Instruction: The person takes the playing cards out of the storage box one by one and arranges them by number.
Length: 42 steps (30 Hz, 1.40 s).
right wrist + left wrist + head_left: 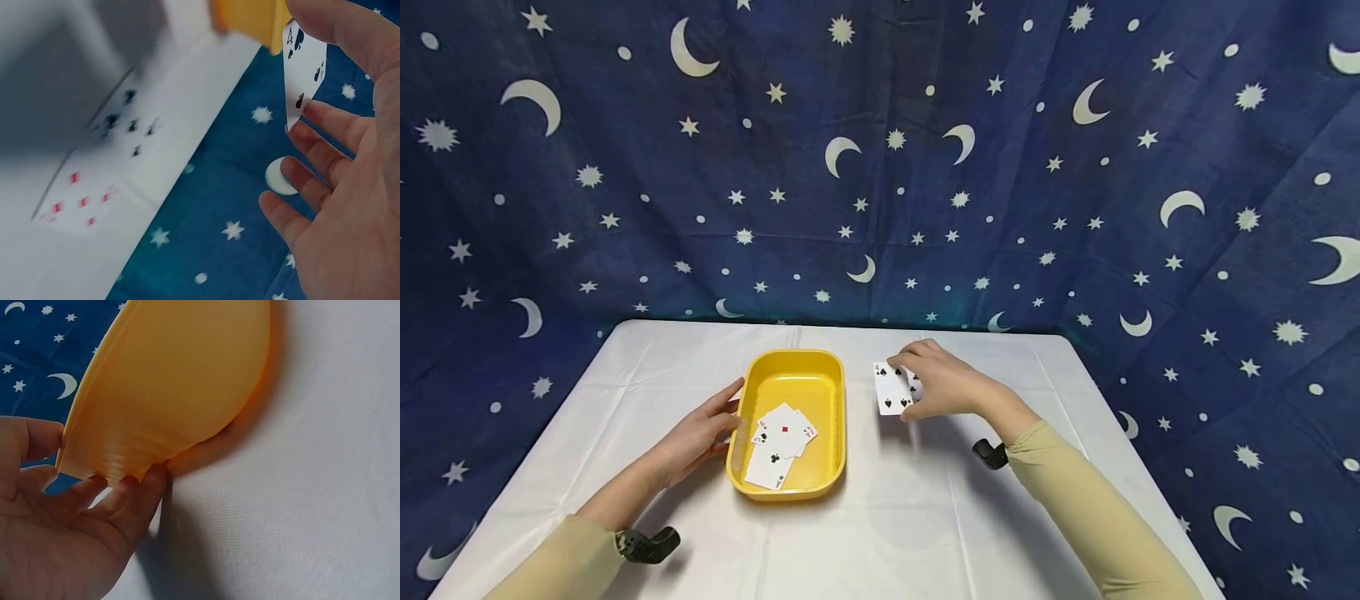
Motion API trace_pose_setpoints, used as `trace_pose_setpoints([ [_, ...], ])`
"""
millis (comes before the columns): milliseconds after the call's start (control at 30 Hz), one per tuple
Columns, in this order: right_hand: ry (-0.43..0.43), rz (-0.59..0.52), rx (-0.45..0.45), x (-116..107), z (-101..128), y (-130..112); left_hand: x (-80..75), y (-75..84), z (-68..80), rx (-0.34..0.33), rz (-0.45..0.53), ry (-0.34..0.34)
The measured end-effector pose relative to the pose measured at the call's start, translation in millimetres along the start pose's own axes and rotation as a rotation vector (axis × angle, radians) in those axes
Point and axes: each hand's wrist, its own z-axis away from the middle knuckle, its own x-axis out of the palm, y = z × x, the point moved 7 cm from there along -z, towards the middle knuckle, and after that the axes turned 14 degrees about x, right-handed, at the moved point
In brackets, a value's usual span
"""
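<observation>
Cards are being handled on a white-clothed counter (925, 517). A four of spades (892, 388), its "4" and black pips readable, is pinched upright in the right hand (943, 387), whose grip is closed on it, at about three o'clock from the yellow tray (832, 392). More cards (94, 169) lie face up on the counter beneath that hand. The tray's left rim is touched by the left hand (700, 435), fingers relaxed and holding nothing. Loose cards (781, 446), one showing a red pip, lie inside the tray.
</observation>
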Motion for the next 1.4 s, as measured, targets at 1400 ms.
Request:
trace_pose_setpoints([
  [1400,-0.087,0.017,0.048,82.6,48.6,51.8,2.0,1.9,1.3,-0.023,-0.02,0.012],
])
